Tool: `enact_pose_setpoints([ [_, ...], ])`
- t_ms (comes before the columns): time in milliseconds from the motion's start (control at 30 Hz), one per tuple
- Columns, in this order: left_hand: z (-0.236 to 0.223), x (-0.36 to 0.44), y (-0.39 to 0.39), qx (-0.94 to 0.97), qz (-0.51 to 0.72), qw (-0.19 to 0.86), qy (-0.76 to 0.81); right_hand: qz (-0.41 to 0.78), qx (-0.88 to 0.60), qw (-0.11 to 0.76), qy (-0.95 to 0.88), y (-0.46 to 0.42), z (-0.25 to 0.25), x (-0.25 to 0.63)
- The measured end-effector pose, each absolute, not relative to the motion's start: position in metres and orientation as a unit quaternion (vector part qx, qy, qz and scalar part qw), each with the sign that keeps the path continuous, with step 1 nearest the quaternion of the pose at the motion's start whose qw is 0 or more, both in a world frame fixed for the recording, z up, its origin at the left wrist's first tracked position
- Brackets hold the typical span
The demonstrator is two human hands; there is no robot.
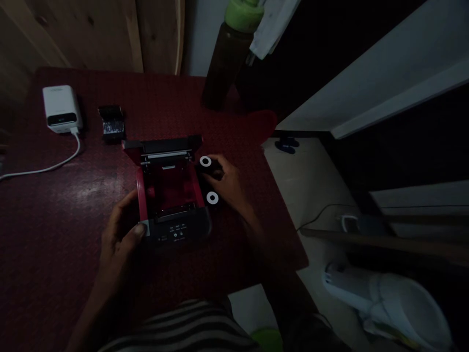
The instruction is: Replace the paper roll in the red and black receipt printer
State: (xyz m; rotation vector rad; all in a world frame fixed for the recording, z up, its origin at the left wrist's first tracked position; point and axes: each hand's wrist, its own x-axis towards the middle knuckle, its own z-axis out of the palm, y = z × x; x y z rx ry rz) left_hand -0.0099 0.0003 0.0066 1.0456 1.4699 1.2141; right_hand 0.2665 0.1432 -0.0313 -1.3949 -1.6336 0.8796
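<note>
A small portable printer [179, 232], black and red, sits on the table with its lid [164, 146] tilted up and its red inner bay showing. My left hand [122, 230] grips its left side, the thumb pressed on the front left corner. Just right of the printer, my right hand [229, 186] has its fingers curled round a small roll [205, 161] whose end shows as a white ring with a dark centre. A second such roll [212, 197] stands nearer to me, below that hand. Dim light hides the rolls' sides.
A white power bank [61, 107] with a white cable [62, 168] lies at the back left of the dark red table [73, 264]. Beside it is a small open black case [113, 124]. A tall dark bottle with a green cap [244, 17] stands at the back. Past the right edge is floor.
</note>
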Motion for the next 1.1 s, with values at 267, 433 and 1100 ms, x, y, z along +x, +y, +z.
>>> enact_pose_setpoints([
  [267,0.012,-0.009,0.0,0.416,0.5,0.485,0.585,0.385,-0.575,0.347,-0.633,0.069,-0.012,0.3],
  [433,0.012,-0.009,0.001,0.425,0.497,0.48,0.586,0.374,-0.587,0.369,-0.616,0.052,-0.029,0.278],
  [1100,0.016,-0.005,0.0,0.432,0.513,0.496,0.552,0.084,-0.421,0.035,-0.903,0.082,0.096,0.187],
])
